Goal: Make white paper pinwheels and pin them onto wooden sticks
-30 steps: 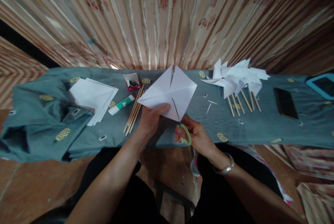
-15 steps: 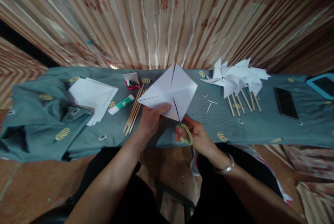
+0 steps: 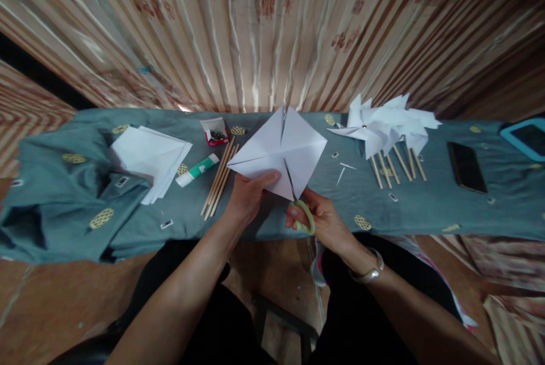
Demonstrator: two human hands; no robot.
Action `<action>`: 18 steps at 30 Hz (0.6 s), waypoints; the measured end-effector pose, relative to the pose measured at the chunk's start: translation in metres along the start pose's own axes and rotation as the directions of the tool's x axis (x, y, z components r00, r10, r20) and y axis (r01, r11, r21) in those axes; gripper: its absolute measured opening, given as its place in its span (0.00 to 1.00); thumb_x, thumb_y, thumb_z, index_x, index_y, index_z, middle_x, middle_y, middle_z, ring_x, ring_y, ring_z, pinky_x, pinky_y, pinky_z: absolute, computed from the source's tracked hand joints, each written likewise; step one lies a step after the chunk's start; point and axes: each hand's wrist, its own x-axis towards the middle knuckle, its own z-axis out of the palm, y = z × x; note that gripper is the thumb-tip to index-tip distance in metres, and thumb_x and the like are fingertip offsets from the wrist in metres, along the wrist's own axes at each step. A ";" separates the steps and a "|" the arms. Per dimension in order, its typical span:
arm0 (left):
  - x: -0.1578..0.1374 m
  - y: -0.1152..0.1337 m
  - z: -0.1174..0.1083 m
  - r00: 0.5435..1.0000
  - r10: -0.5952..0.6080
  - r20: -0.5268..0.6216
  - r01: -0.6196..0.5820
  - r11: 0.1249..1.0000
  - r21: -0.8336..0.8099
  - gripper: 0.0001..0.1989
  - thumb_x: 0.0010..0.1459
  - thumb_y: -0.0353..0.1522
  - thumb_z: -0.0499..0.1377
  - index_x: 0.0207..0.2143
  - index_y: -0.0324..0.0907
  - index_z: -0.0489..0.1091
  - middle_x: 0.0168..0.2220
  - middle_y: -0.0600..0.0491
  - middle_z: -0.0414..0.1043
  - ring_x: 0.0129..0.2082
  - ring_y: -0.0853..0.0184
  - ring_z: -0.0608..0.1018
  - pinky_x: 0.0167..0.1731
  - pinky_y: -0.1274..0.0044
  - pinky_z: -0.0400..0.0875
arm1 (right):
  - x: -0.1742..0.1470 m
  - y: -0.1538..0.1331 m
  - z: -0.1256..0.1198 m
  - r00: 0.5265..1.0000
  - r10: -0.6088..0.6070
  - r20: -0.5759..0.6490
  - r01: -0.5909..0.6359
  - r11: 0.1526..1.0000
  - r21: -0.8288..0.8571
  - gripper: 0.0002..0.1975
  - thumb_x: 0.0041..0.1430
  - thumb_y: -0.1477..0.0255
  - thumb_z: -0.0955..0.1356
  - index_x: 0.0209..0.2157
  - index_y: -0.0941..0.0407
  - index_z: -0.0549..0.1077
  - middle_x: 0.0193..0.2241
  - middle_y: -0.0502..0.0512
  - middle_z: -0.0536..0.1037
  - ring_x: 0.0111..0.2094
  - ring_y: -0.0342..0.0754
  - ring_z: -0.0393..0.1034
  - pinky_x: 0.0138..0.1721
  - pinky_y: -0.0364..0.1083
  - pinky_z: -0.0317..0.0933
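A white square of paper (image 3: 259,146), turned like a diamond, is held above the cloth, with slits running in from its far, left and near corners. My left hand (image 3: 249,197) pinches its near-left edge, thumb on top and fingers underneath. In my right hand (image 3: 317,214) is a pair of scissors (image 3: 307,223) with pale green handles. Their dark blades lie in the slit at the paper's near corner. Just left of the paper are several wooden sticks (image 3: 219,183).
Left of the sticks are a glue stick (image 3: 198,170), a red box of pins (image 3: 216,133) and stacked white paper (image 3: 149,155). To the right lie paper strips (image 3: 342,173), several paper pinwheels (image 3: 387,124) on sticks, a phone (image 3: 466,167) and a blue-framed device (image 3: 528,138).
The paper has shifted slightly to the right and its far slit gapes a little wider. Both hands keep their grip, and the scissors stay in the near slit.
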 end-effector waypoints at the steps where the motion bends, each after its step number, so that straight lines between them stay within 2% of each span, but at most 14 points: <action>1: 0.000 0.000 0.000 1.000 0.000 0.004 0.000 1.000 -0.002 0.21 0.35 0.28 0.73 0.36 0.43 0.78 0.31 0.54 0.80 0.32 0.62 0.79 0.37 0.70 0.74 | 0.000 0.000 0.000 1.000 0.002 0.001 -0.002 1.000 0.003 0.27 0.46 0.52 0.76 0.40 0.56 0.70 0.20 0.47 0.76 0.21 0.41 0.67 0.23 0.41 0.61; 12: -0.001 0.001 0.000 1.000 0.011 -0.002 -0.012 1.000 -0.020 0.20 0.35 0.27 0.73 0.35 0.43 0.77 0.32 0.54 0.80 0.33 0.63 0.79 0.38 0.71 0.74 | 0.002 -0.001 0.000 1.000 0.028 -0.009 -0.027 0.999 0.045 0.27 0.41 0.54 0.79 0.37 0.55 0.72 0.18 0.45 0.75 0.19 0.41 0.66 0.23 0.41 0.61; 18: -0.001 0.000 -0.001 1.000 0.008 -0.014 -0.008 1.000 0.013 0.20 0.35 0.29 0.73 0.35 0.42 0.76 0.34 0.53 0.80 0.35 0.61 0.80 0.40 0.69 0.75 | 0.003 0.001 0.000 1.000 0.030 -0.010 -0.029 0.998 0.047 0.25 0.42 0.55 0.79 0.37 0.55 0.72 0.18 0.45 0.74 0.20 0.42 0.67 0.24 0.42 0.63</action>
